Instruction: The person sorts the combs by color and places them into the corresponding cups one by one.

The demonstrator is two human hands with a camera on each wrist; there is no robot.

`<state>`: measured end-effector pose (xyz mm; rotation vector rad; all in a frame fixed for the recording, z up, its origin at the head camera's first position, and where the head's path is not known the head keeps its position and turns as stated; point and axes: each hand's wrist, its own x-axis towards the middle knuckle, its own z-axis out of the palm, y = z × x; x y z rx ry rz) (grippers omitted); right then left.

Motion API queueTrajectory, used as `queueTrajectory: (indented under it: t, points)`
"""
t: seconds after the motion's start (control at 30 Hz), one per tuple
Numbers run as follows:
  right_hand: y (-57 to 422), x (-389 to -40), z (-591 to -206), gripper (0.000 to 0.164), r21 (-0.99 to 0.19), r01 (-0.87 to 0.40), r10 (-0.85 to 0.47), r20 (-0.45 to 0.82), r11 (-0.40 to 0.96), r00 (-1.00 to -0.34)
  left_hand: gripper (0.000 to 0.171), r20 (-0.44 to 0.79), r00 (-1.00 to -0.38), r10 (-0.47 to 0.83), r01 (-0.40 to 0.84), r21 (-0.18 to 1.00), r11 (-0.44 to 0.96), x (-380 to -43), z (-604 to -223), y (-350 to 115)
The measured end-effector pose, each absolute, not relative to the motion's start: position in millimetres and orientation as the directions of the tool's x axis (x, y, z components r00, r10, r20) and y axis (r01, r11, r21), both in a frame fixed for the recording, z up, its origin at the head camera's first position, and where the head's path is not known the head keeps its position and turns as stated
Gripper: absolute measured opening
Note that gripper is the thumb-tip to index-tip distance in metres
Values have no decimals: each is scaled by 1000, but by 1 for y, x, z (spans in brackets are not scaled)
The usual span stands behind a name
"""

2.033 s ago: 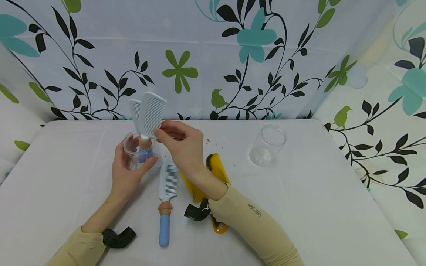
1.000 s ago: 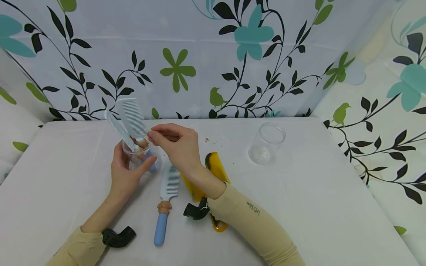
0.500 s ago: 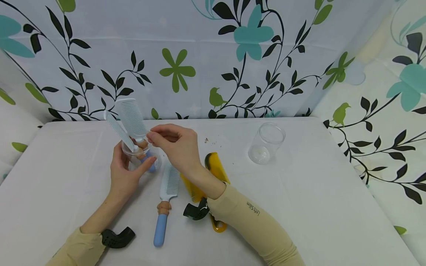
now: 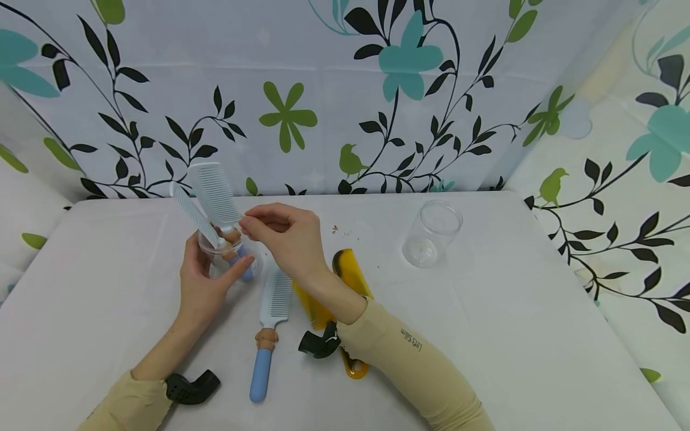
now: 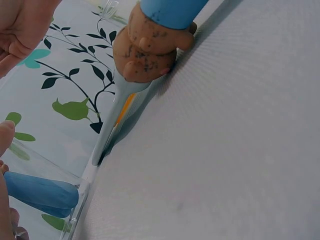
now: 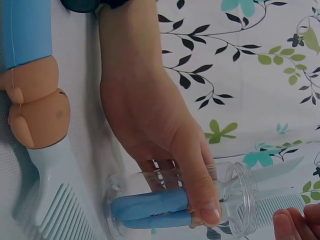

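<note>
In the head view my left hand [image 4: 207,269] grips a clear plastic jar [image 4: 257,263], thumb across its front. Two pale blue combs stand in the jar, leaning left, with blue handles [image 6: 150,206] down inside and teeth above the rim. At the lower right edge of the front comb [image 4: 214,191], the thumb and fingertips of my right hand [image 4: 286,236] come together in a pinch. Another comb [image 4: 275,293], with a brown bear-shaped collar and blue handle [image 4: 261,374], lies on the table below the hands.
Under my right forearm lie yellow combs [image 4: 353,269], partly hidden. A second clear jar [image 4: 431,233] is tilted in view at the back right. Small brown crumbs [image 4: 335,229] dot the white table [image 4: 485,335]. Patterned cloth [image 4: 323,48] hangs behind.
Since two seconds ago the combs have sunk and tipped left in the jar, my right hand shifting slightly left with them. The loose comb's handle swung a little left. The last second shows almost no movement.
</note>
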<state>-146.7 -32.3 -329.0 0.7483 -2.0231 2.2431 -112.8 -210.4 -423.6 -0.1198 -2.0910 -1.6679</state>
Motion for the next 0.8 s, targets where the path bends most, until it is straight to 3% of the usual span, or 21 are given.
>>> queueTrajectory:
  t: [0.8]
  points:
    - [-21,-147,-342,18,-943,-332,-325,321,-24,-890,88,417,-885,-205,356,892,277,-113,-424,-210]
